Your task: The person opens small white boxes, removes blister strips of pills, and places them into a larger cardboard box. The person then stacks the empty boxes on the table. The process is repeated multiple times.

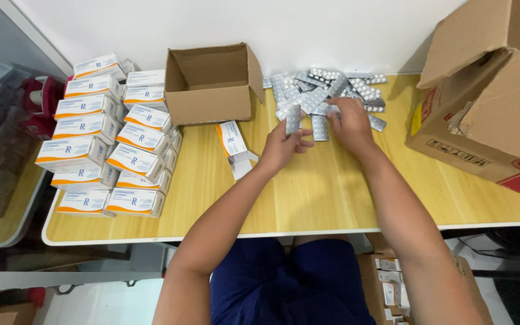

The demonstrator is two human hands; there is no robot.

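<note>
Hands: left hand [282,146] gripping silver blister strips [293,119], right hand [349,123] on pile [326,90]

Your worktop [308,198] is pale wood with a white edge. Just beyond your hands lies a heap of silver pill strips [326,90]. Left of your left hand [284,144] lies an open white-and-orange carton [234,147], with an open small cardboard box [212,84] behind it and stacked cartons [109,138] farther left. Right of your right hand [350,123] sits a large cardboard box [489,96].
</note>
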